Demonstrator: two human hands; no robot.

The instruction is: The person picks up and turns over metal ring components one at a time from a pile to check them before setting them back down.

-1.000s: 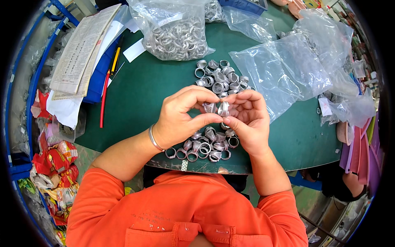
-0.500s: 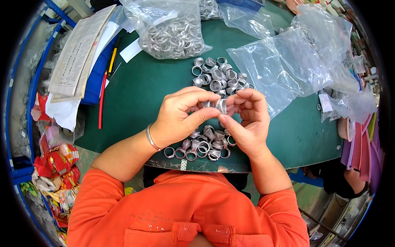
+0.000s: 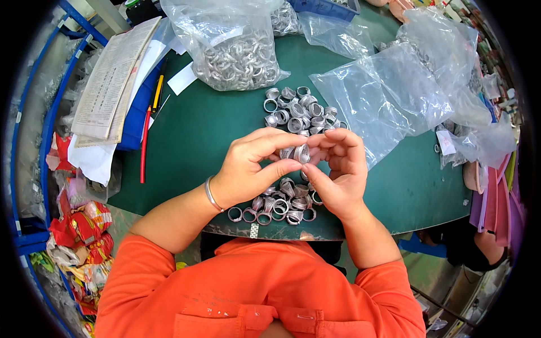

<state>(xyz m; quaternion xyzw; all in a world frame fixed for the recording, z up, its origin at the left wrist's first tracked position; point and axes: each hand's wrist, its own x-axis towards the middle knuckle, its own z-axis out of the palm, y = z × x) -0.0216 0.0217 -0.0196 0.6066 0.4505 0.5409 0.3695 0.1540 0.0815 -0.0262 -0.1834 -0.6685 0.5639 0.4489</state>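
Observation:
Above the green table, my left hand [image 3: 251,163] pinches a silver-grey metal ring [image 3: 302,153] between thumb and fingertips. A second ring [image 3: 287,152] with a perforated side sits beside it, within the curl of the same fingers. From the other side, the thumb and fingertips of my right hand [image 3: 342,177] close on the first ring. Beyond my hands lies a heap of similar grey rings [image 3: 296,109], partly hidden by my fingers. Closer to me, another heap of rings [image 3: 280,207] lies by the table's front edge.
A clear bag of rings [image 3: 239,59] stands at the back, left of centre. Flat plastic bags [image 3: 383,101] spread over the right side. Papers [image 3: 115,79] rest on a blue bin [image 3: 135,115] at left, near a red pencil [image 3: 145,149]. A blue tray [image 3: 327,8] is at the back.
The held ring has turned, and its round opening faces me more. Both hands stay together at nearly the same place. The whole view has shifted slightly.

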